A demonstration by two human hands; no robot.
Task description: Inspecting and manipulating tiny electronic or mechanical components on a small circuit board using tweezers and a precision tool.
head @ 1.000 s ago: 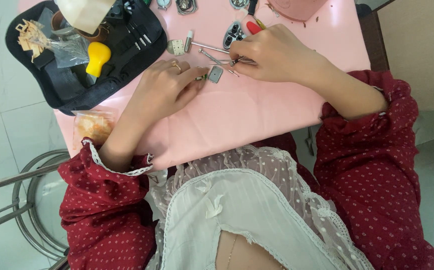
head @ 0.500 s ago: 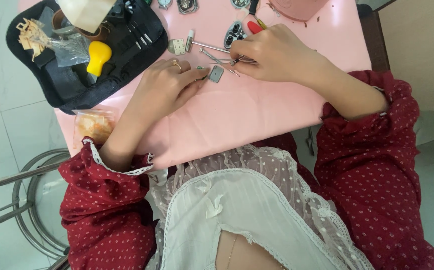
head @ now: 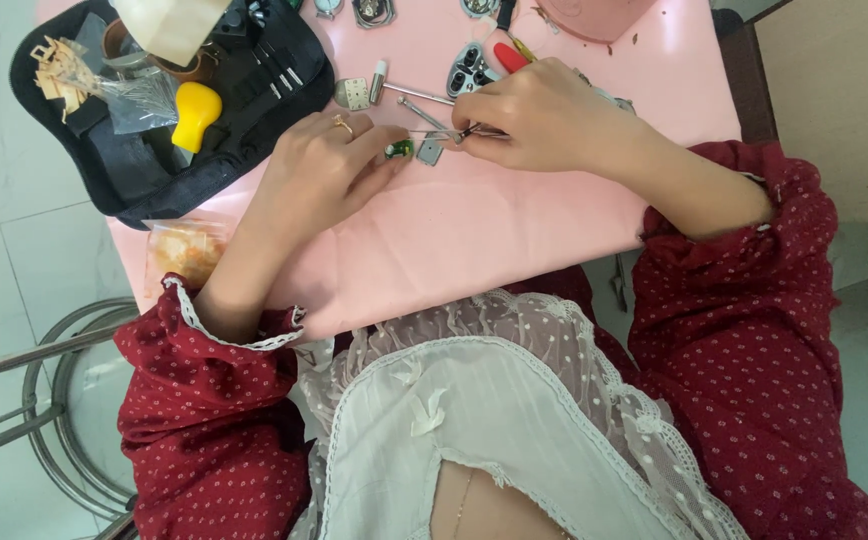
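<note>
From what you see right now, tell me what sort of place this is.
Probably a small repair bench for fine parts. The pink table carries a black tool pouch with slim tools, a small metal hammer, and the hands work a tiny metal piece.

A small green circuit board (head: 398,150) and a small grey square plate (head: 431,151) lie flat side by side on the pink table, upper middle of the frame.

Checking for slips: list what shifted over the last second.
Almost nothing shifted. The left hand stays by the small green part and grey square metal plate; the right hand keeps its thin metal tool there. The black tool pouch stayed put.
</note>
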